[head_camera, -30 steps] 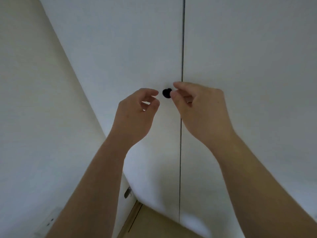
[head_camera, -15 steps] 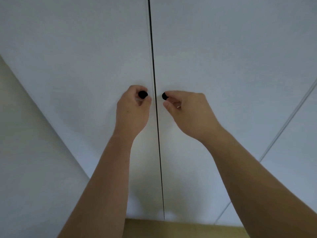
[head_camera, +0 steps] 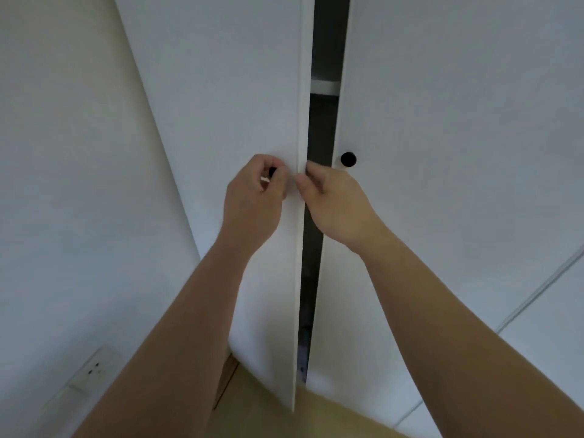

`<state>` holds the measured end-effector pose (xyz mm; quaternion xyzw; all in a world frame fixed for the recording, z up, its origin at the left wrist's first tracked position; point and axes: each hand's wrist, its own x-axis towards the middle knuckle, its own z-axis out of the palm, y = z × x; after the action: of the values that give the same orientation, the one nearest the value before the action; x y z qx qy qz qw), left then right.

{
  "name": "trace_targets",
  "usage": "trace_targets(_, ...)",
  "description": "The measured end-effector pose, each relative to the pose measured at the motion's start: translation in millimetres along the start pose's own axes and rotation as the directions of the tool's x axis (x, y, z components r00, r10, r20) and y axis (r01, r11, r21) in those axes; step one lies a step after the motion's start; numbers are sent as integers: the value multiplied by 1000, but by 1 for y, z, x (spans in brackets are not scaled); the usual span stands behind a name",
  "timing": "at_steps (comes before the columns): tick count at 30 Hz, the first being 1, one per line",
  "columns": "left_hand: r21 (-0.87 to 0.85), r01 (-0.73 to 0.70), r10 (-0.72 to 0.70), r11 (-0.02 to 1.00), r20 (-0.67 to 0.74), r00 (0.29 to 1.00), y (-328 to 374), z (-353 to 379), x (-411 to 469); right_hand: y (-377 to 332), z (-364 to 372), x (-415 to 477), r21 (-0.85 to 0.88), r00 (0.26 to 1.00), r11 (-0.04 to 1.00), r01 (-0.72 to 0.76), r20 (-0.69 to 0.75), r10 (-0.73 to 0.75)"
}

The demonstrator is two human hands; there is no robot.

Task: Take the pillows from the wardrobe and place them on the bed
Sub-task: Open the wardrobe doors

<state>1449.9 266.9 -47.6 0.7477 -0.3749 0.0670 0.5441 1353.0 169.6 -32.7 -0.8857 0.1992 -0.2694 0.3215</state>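
The white wardrobe fills the view. Its left door [head_camera: 240, 90] stands slightly ajar, and the right door [head_camera: 442, 105] is closed. My left hand [head_camera: 252, 200] is shut on the left door's black knob [head_camera: 271, 172], which is mostly hidden by my fingers. My right hand [head_camera: 335, 203] pinches the free edge of the left door just beside it. The right door's black knob [head_camera: 348, 159] is bare, above my right hand. Through the dark gap [head_camera: 322, 128] only a white shelf edge [head_camera: 325, 86] shows. No pillows are visible.
A plain white wall [head_camera: 63, 184] runs along the left, with a wall socket [head_camera: 94, 369] low down. A strip of wooden floor [head_camera: 331, 418] lies below the doors. Another wardrobe door seam [head_camera: 537, 295] runs at the right.
The left door has swung out, opening a dark gap between the doors. My right hand has left the right knob and moved to the left door's edge. The view shifted.
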Motion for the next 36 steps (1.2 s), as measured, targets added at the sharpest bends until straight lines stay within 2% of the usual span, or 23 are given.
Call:
trace_targets(4, 1, 70, -70, 998, -72, 995, 0, -31, -25, -12, 18, -16, 74, 998, 995, 70, -12, -69)
trace_targets(11, -217, 147, -193, 965, -208, 959, -7, -87, -66, -55, 42, -33, 206, 973, 965, 164, 126, -193)
trace_targets(15, -501, 184, -323, 846, -206, 924, -16, -123, -85, -76, 68, -40, 295, 934, 932, 213, 220, -283)
trace_targets(18, -590, 190, -388, 785, -229, 893, -24, -149, -98, -96, 90, -45, 331, 898, 904, 271, 251, -361)
trace_targets(23, -637, 211, -519, 741, -345, 782, -41, -188, -112, -130, 122, -46, 321, 829, 872, 369, 310, -465)
trace_targets(26, -622, 191, -534, 759, -429, 728, -54, -211, -119, -157, 151, -51, 294, 764, 853, 432, 383, -519)
trace_targets(33, -537, 179, -505, 824, -554, 662, -89, -253, -115, -209, 197, -35, 250, 655, 834, 492, 525, -544)
trace_targets(36, -512, 196, -497, 836, -556, 666, -105, -263, -116, -224, 208, -24, 252, 631, 831, 497, 553, -544)
